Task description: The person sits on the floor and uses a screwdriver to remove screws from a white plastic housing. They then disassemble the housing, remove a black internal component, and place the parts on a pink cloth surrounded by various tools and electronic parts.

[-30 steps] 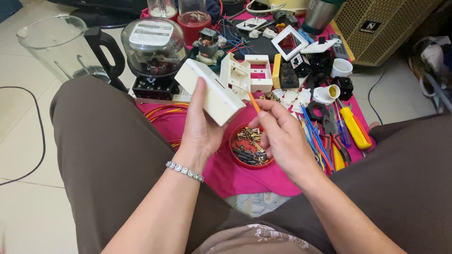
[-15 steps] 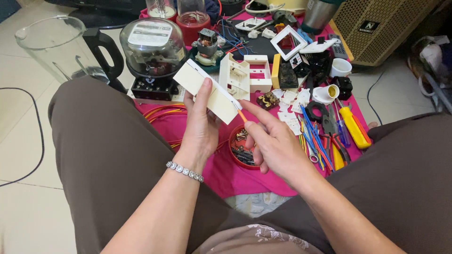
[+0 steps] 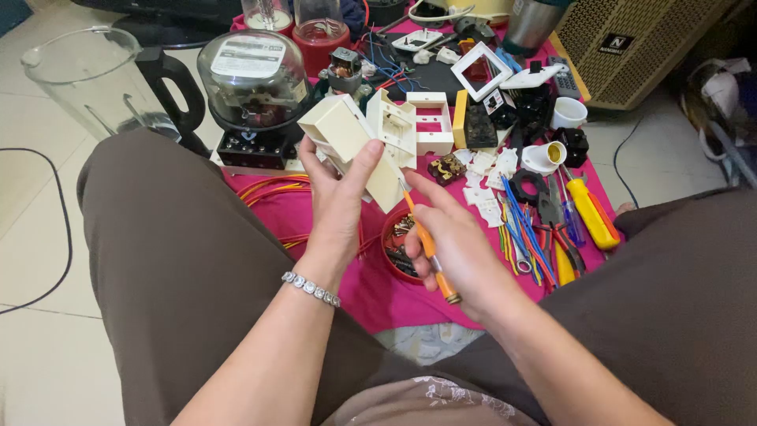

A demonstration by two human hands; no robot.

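Two hands are working above a pink cloth (image 3: 371, 292) on the floor. Left hand (image 3: 339, 201) is gripping a cream plastic box (image 3: 351, 146), thumb and fingers closed round its lower edge, long axis running from 10 o'clock to 4 o'clock. Right hand (image 3: 457, 252) is closing on an orange-handled screwdriver (image 3: 426, 244), tip pointing toward 11 o'clock and touching the box's lower right end. Box is lying at 11 o'clock from the right hand, just beside it. Red dish of screws (image 3: 398, 244) is sitting below both; pliers and a yellow-handled screwdriver (image 3: 591, 213) are lying at 3 o'clock.
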